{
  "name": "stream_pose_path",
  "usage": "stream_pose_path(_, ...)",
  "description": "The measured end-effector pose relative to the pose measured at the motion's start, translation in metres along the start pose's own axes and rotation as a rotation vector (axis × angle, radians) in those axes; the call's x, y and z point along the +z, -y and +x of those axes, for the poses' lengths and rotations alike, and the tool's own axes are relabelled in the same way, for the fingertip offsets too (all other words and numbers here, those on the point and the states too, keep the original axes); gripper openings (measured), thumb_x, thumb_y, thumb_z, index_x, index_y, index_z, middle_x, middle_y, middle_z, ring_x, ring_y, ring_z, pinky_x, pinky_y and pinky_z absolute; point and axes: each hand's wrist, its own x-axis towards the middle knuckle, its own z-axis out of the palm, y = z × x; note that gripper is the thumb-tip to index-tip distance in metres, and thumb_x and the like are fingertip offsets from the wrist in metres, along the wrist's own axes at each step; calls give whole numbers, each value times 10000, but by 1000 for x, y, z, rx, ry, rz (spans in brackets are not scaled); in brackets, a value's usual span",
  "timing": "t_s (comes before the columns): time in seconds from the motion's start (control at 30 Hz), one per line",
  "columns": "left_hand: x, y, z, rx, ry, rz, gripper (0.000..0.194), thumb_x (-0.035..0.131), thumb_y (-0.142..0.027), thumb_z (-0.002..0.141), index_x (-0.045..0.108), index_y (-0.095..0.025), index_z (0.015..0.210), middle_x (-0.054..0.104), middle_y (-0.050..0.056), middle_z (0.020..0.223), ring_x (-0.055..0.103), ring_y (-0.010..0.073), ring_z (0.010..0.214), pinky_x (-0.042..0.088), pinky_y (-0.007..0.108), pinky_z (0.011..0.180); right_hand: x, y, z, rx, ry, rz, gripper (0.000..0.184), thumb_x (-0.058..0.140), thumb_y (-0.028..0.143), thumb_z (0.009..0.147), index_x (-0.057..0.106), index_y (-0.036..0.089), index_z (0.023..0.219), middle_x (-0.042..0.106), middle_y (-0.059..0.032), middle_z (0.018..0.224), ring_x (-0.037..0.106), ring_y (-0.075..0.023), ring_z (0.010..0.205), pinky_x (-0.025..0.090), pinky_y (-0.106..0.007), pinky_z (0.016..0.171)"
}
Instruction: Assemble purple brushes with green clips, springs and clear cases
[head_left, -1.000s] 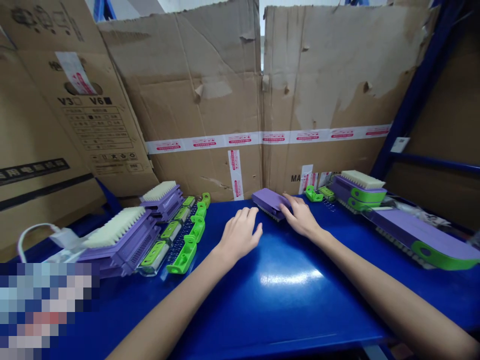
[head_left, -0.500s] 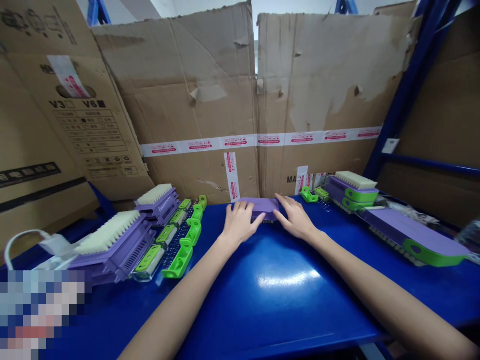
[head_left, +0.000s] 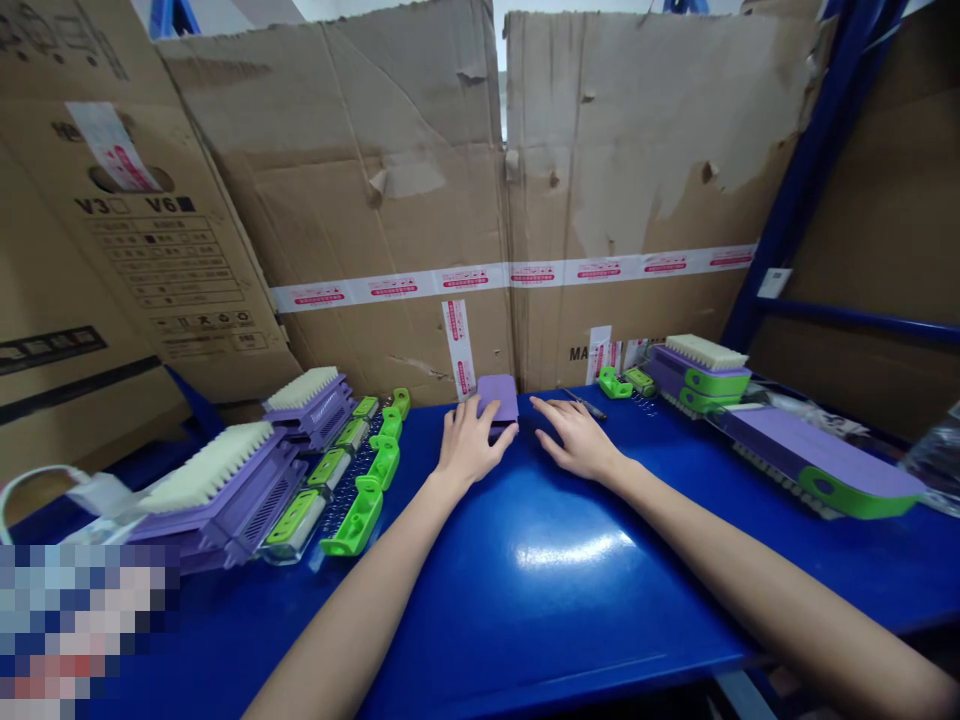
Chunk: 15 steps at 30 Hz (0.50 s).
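My left hand (head_left: 471, 440) has its fingers and thumb around a purple plastic brush part (head_left: 499, 392) at the back of the blue table. The part stands turned, one face toward me, and its lower side is partly hidden by the fingers. To the right, my right hand (head_left: 576, 440) is held with fingers apart over the table, touching nothing that I can see. Just behind its fingers lies a thin screwdriver (head_left: 589, 404), partly covered by the hand.
Purple brush parts with cream bristles (head_left: 214, 465), green battery-like pieces (head_left: 326, 467) and bright green end caps (head_left: 358, 515) line the left side. Finished-looking purple and green brushes (head_left: 832, 455) lie at right. A cardboard wall (head_left: 390, 200) closes the back.
My right hand has come off the purple brush part. The part has turned from lying lengthwise to end-on in my left hand, and the screwdriver now shows.
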Motion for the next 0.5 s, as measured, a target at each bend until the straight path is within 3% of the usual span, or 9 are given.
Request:
stream_pose_path(0.3,5,2,-5,-28,-68,92,499,374,-489,897,506,-161,1250,459,172,1320,475,298,1150,371,425,947,2,-31,-5,371,105,-226,472,377,251,863,466,105,1304,595,-167,1200,501,-305,1122,386,-429,875)
stream_pose_path(0.5,6,2,-6,-36,-113,124,424,368,-402,909,528,-171,1226,479,179,1274,485,304,1120,388,431,910,-1,-40,-6,506,194,-243,463,376,260,869,460,118,1302,608,-167,1183,508,-315,1096,396,-427,830)
